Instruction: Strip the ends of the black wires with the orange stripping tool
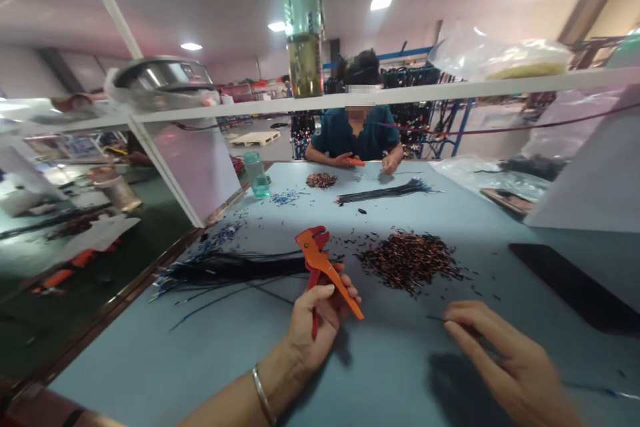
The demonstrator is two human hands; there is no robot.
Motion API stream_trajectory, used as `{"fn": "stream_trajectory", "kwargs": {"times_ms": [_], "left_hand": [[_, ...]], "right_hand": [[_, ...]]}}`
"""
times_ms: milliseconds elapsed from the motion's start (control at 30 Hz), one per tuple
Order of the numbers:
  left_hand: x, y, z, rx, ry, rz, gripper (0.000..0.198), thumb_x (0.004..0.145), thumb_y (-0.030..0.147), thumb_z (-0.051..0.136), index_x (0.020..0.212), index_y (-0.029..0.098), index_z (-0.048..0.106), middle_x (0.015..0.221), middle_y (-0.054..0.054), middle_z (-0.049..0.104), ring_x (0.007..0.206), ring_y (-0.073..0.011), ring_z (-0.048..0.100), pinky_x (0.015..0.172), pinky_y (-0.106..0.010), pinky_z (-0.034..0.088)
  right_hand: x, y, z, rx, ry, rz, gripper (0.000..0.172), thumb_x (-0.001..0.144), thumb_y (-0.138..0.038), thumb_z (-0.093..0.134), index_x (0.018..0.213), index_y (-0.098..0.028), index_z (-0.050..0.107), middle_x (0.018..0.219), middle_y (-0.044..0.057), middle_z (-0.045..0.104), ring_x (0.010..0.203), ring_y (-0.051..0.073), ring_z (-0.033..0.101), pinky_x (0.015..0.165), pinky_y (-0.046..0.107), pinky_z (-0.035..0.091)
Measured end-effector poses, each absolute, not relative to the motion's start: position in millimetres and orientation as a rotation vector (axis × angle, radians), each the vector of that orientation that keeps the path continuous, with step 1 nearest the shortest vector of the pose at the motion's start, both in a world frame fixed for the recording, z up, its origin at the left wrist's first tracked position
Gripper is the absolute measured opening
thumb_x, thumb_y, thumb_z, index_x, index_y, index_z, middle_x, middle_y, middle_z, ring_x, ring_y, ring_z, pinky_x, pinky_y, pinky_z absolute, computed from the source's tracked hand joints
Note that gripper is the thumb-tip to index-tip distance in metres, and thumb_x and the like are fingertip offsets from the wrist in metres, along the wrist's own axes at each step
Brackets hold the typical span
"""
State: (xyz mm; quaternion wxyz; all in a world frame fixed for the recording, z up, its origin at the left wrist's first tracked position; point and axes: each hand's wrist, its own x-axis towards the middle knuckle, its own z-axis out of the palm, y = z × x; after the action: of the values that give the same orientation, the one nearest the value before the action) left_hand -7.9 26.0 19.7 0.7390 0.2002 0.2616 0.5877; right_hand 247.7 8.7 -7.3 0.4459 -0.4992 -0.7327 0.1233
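An orange and red wire stripper (pixel 327 267) rests in my left hand (pixel 320 317), its jaws pointing up and away from me. My left fingers wrap round its handles. To the right, my right hand (pixel 505 360) pinches a thin black wire (pixel 436 317) between thumb and fingertips, above the table. The wire's other end, with a blue and pale tip, shows right of the hand. A bundle of black wires (pixel 240 268) with blue ends lies left of the stripper. Beyond my hands is a pile of short dark and copper-coloured pieces (pixel 413 260).
Across the table a co-worker (pixel 357 133) holds an orange tool near another wire bundle (pixel 385 192) and a smaller pile (pixel 321 180). A green bottle (pixel 257 177) stands far left. A dark flat object (pixel 575 287) lies at right. A white shelf bar (pixel 425 92) crosses overhead.
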Motion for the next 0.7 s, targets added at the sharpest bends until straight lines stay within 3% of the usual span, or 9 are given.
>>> {"fn": "stream_trajectory", "kwargs": {"times_ms": [100, 233, 367, 700], "left_hand": [[-7.8, 25.4, 18.3, 0.465, 0.572, 1.249, 0.032, 0.070, 0.014, 0.065, 0.102, 0.013, 0.065, 0.087, -0.006, 0.069, 0.079, -0.0193, 0.065, 0.084, -0.039, 0.049], [-3.6, 19.0, 17.5, 0.612, 0.556, 1.167, 0.033, 0.070, 0.016, 0.066, 0.103, 0.013, 0.065, 0.088, -0.007, 0.068, 0.079, -0.0199, 0.065, 0.081, -0.037, 0.049], [0.1, 11.9, 15.7, 0.708, 0.535, 1.027, 0.037, 0.068, 0.016, 0.069, 0.104, 0.013, 0.066, 0.089, -0.007, 0.068, 0.077, -0.0199, 0.065, 0.078, -0.037, 0.049], [4.8, -0.2, 14.8, 0.899, 0.551, 0.654, 0.049, 0.067, 0.031, 0.081, 0.110, 0.011, 0.066, 0.089, -0.009, 0.069, 0.076, -0.0175, 0.066, 0.074, -0.030, 0.049]], "right_hand": [[249.9, 10.2, -8.2, -1.226, -2.000, 0.379, 0.024, 0.089, -0.037, 0.055, 0.071, -0.025, 0.066, 0.066, 0.002, 0.070, 0.056, 0.018, 0.067, 0.053, 0.023, 0.053], [251.6, 8.1, -0.9, -1.253, -1.910, 0.332, 0.018, 0.089, -0.037, 0.058, 0.082, -0.024, 0.069, 0.073, 0.002, 0.073, 0.059, 0.017, 0.068, 0.057, 0.020, 0.054], [250.4, 7.0, 7.1, -1.258, -1.859, 0.457, 0.025, 0.088, -0.041, 0.058, 0.075, -0.023, 0.069, 0.060, -0.001, 0.067, 0.049, 0.014, 0.061, 0.050, 0.018, 0.050], [239.7, -2.8, 31.9, -1.301, -1.568, 0.535, 0.025, 0.087, -0.037, 0.056, 0.074, -0.020, 0.068, 0.057, -0.001, 0.061, 0.049, 0.013, 0.051, 0.046, 0.022, 0.041]]}}
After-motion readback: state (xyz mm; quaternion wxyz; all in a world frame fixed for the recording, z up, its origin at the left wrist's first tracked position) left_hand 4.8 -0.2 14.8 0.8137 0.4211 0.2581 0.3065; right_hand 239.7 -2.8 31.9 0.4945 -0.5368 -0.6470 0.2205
